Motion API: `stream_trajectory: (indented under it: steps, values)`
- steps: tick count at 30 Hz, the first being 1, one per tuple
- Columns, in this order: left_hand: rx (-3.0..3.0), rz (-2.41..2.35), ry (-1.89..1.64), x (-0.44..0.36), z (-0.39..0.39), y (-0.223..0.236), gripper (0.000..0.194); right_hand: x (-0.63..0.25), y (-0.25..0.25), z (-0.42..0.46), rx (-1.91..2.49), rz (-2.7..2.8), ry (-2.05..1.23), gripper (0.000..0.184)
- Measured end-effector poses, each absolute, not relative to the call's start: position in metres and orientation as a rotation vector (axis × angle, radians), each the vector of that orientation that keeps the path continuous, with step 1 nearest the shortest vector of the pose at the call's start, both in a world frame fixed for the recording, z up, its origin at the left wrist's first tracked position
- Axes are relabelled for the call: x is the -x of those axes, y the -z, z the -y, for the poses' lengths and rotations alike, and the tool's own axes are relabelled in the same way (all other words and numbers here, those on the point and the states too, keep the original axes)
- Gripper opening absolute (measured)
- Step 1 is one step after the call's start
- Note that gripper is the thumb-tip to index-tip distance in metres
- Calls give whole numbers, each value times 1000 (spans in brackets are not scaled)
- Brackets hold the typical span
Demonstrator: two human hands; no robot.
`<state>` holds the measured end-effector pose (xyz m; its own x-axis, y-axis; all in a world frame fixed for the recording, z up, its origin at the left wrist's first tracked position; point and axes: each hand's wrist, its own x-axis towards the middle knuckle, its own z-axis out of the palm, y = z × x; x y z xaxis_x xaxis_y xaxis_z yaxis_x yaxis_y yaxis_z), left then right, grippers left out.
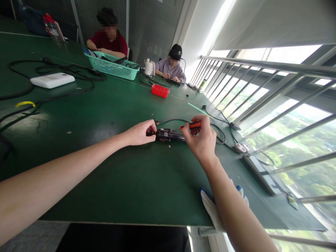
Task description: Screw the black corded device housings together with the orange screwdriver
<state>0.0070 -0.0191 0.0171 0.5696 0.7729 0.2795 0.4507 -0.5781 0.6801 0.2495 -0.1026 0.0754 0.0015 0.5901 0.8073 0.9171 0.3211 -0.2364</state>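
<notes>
A long black corded device (166, 134) with a small orange mark lies on the green table (147, 182) in front of me. Its exact kind I cannot make out. My left hand (143, 133) is closed on the device's left end, thumb and fingers pinching it. In my right hand (201, 138) is an orange-and-black screwdriver (194, 125), its thin shaft pointing left over the device. The right hand's fingers are wrapped round the handle, and the hand hides the device's right end.
Black cable (222, 134) loops beyond my right hand. A red basket (160, 91), a turquoise basket (115, 66) and a white box (52, 80) stand farther back. White-and-blue gloves (210, 206) lie under my right forearm. Two people sit across the table; a metal railing (262, 63) runs along the right.
</notes>
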Motion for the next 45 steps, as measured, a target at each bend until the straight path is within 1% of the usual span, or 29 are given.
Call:
stream_trajectory:
  steps: [2,5,6,11,15,20,26,29,30,35,39,45]
  values:
    - [-2256,-976,-773,-7,19,-18,24,-248,-75,103,1351,1725,481,24]
    - [-2266,-966,-781,-7,20,-19,24,-246,-75,102,1281,1787,453,38]
    - [-2265,-964,-781,-7,20,-19,24,-246,-74,102,1270,1797,450,39]
    - [-2249,-978,-761,-7,21,-21,24,-248,-73,102,1344,1742,492,25]
    - [-2251,-970,-764,-6,21,-21,25,-251,-72,104,1269,1697,498,21]
    - [-2256,-968,-775,-7,21,-20,24,-250,-71,102,1229,1828,497,16]
    - [-2265,-964,-765,-8,22,-22,23,-247,-76,104,1208,1902,584,17]
    - [-2258,-968,-773,-7,22,-23,23,-248,-76,104,1167,1942,501,34]
    - [-2259,-964,-776,-7,22,-23,22,-248,-76,104,1166,1953,484,37]
    - [-2266,-956,-782,-7,21,-21,23,-242,-72,108,1222,1790,468,25]
    - [-2264,-965,-785,-8,21,-20,23,-230,-66,111,1174,1754,372,27]
    - [-2274,-954,-793,-8,21,-20,22,-222,-55,107,1197,1855,341,25]
